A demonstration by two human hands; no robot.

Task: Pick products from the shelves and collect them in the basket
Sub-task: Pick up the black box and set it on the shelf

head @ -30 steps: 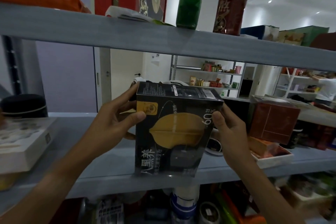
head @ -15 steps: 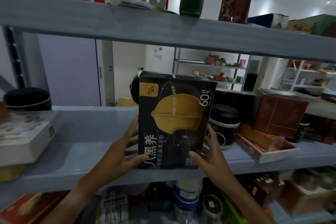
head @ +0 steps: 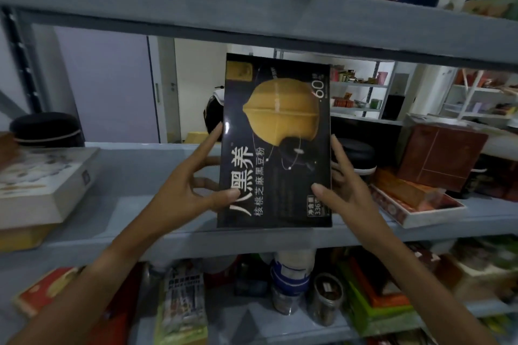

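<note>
Your left hand (head: 193,187) and right hand (head: 343,190) hold the black box (head: 276,140) by its two side edges, thumbs on its front, upright, its bottom at the middle shelf (head: 134,176) front edge, equally near both.

The black box (head: 276,140), standing upright at the front edge of the middle shelf (head: 126,176), reads "八黑养" in large white characters with "核桃芝麻黑豆粉" beside them, "60" near its upper right corner and "336" in a small panel near its lower right corner.
</note>
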